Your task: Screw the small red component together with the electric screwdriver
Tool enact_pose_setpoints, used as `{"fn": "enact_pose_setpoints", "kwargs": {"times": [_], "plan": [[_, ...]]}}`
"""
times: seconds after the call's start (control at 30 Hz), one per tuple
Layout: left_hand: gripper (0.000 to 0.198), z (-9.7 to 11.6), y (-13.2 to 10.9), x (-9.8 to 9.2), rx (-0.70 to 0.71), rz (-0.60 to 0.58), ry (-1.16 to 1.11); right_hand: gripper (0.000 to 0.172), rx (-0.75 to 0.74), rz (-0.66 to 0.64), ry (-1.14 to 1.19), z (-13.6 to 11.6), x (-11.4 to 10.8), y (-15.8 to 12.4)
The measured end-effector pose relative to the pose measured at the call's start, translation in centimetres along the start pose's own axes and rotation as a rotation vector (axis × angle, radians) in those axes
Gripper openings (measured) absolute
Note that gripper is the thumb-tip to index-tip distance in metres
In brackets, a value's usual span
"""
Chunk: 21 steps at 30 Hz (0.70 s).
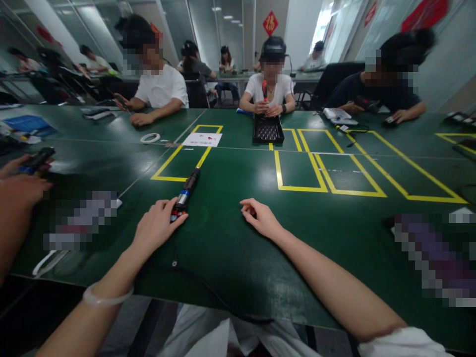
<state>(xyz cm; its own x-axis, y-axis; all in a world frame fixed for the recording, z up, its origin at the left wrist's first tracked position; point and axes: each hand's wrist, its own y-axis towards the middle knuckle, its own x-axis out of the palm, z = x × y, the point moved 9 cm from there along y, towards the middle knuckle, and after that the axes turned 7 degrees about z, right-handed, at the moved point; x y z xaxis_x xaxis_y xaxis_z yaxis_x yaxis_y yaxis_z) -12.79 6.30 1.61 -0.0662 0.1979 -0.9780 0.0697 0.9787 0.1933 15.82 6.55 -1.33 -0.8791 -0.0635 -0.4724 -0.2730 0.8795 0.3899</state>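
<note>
My left hand [158,223] is wrapped round the rear of an electric screwdriver [188,191], a black stick-shaped tool with a blue band and red near its back end. It lies along the green table with its tip pointing away from me, and the palm hides part of it. To the right, my right hand [262,217] rests above the tabletop, fingers loosely curled, with a gap between thumb and fingers and nothing visible in it. A thin dark cord [201,282] runs below my left hand toward the table's front edge.
Yellow tape rectangles [303,188] mark the green table [230,173]. A white paper [203,139] and a white tape ring [150,138] lie ahead. Across, a person works over a black tray [267,130]. At left, a co-worker's hand [22,191] holds a similar tool [37,159].
</note>
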Motion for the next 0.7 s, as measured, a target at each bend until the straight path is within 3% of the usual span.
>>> {"fn": "enact_pose_setpoints", "kwargs": {"times": [0.17, 0.33, 0.43, 0.57, 0.7], "plan": [[0.07, -7.4, 0.2, 0.3, -0.118, -0.038, 0.125, 0.029, 0.014, -0.01, -0.021, 0.3, 0.0, 0.0], [0.066, -11.6, 0.3, -0.3, -0.181, -0.077, 0.304, 0.029, 0.009, -0.015, -0.03, 0.3, 0.2, 0.1], [0.061, -12.0, -0.2, -0.9, -0.185, -0.065, 0.329, 0.028, 0.012, -0.017, -0.036, 0.2, 0.3, 0.1], [0.051, -10.7, -0.8, -1.8, -0.181, 0.024, 0.345, 0.027, 0.015, -0.025, -0.045, 0.0, 0.3, 0.1], [0.047, -10.3, -0.6, -1.7, -0.213, -0.014, 0.337, 0.025, 0.008, -0.024, -0.06, 0.0, 0.3, 0.1]]}}
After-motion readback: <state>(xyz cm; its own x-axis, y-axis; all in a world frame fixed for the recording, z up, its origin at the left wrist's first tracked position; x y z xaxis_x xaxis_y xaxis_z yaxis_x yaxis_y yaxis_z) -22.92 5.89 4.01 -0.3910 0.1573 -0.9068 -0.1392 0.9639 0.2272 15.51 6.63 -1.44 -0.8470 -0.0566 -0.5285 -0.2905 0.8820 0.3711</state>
